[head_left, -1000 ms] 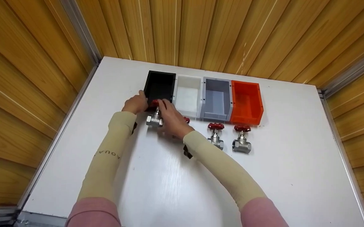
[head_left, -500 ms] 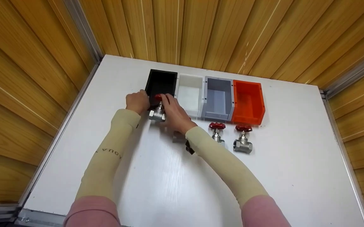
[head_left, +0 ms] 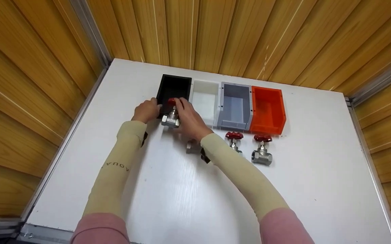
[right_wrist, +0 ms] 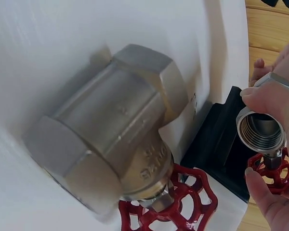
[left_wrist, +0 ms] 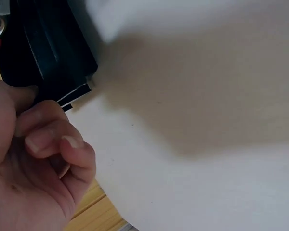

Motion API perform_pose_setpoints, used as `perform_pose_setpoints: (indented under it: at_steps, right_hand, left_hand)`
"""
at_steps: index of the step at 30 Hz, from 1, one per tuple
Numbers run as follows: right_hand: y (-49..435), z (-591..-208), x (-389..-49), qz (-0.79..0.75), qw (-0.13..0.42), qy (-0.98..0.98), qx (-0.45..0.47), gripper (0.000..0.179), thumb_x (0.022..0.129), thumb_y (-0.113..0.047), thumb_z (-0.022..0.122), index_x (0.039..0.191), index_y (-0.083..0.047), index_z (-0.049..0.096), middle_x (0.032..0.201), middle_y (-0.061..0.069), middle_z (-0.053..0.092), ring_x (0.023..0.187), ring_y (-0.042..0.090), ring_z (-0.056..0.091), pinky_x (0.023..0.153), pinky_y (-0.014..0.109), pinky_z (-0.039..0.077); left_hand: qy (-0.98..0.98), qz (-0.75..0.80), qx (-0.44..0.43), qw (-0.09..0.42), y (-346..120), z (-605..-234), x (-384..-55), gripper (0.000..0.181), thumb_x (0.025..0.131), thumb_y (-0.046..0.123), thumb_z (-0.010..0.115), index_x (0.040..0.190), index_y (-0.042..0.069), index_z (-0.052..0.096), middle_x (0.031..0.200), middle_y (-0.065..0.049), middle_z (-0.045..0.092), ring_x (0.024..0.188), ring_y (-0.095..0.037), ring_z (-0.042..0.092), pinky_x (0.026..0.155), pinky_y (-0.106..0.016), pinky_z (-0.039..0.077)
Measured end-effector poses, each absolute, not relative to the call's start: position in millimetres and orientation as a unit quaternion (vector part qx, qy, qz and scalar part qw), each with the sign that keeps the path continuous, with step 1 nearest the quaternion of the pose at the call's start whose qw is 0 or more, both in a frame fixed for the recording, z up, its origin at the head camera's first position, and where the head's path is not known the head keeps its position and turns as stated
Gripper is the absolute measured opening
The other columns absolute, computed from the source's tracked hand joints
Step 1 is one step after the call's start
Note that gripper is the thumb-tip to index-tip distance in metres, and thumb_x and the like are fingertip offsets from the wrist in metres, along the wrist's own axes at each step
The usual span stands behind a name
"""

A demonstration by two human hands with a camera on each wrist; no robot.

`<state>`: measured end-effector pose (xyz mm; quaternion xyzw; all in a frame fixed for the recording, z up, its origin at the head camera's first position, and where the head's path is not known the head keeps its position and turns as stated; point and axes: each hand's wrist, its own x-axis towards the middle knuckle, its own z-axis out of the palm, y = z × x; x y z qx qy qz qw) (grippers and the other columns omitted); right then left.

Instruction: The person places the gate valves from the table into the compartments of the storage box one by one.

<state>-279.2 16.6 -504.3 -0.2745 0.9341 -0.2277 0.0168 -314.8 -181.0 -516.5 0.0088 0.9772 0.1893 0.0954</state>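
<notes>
In the head view my right hand [head_left: 191,118] grips a metal gate valve [head_left: 170,121] by its red handwheel, at the front of the black bin [head_left: 164,79]. The right wrist view shows my thumb on the handwheel [right_wrist: 274,180] and fingers on the threaded body [right_wrist: 262,134]. My left hand [head_left: 145,110] pinches the black bin's left wall near its front; in the left wrist view its fingers [left_wrist: 48,139] curl at the wall. A second valve [head_left: 191,147] stands on the table, mostly hidden beneath my right wrist; it looms large in the right wrist view.
White [head_left: 205,88], grey [head_left: 235,88] and orange [head_left: 266,93] bins stand in a row right of the black one. In front of them, two more red-handled valves [head_left: 234,135] stand on the white table [head_left: 168,196]. Wood-plank walls [head_left: 209,34] enclose the table.
My right hand has carried the valve slightly away from me, farther over the front of the black bin. My left hand stays at the bin's wall. The other valves have not moved.
</notes>
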Motion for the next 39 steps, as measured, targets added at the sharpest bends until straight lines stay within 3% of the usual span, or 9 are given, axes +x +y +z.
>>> perform_pose_setpoints:
  at_steps: [5,25,39]
  right_hand:
    - [16.7,-504.6,-283.3,-0.237,0.012,0.932,-0.273,0.11,0.068,-0.029,0.089,0.152,-0.012,0.019,0.152,0.013,0.027,0.139,0.026,0.034,0.11,0.038,0.039]
    - [12.7,-501.4,-298.2,-0.215,0.005,0.934,-0.286,0.109,0.069,-0.027,0.088,0.152,-0.01,0.019,0.154,0.019,0.026,0.142,0.033,0.031,0.111,0.04,0.037]
    - [12.6,-500.6,-308.3,-0.225,0.03,0.936,-0.27,0.11,0.071,-0.027,0.086,0.154,-0.01,0.015,0.156,0.017,0.021,0.144,0.032,0.027,0.112,0.039,0.036]
  left_hand:
    - [0.972,0.213,0.004,0.098,-181.9,-519.9,-314.0,0.041,0.103,0.031,0.041,0.119,-0.004,0.053,0.113,-0.03,0.063,0.105,-0.045,0.063,0.086,-0.057,0.049]
    - [0.976,0.195,-0.001,0.094,-179.9,-524.7,-313.8,0.045,0.104,0.033,0.036,0.121,-0.005,0.052,0.114,-0.03,0.063,0.105,-0.046,0.062,0.085,-0.057,0.05]
    - [0.977,0.191,-0.002,0.094,-179.4,-523.3,-312.3,0.045,0.104,0.035,0.035,0.119,-0.004,0.051,0.112,-0.03,0.064,0.103,-0.046,0.063,0.084,-0.057,0.05]
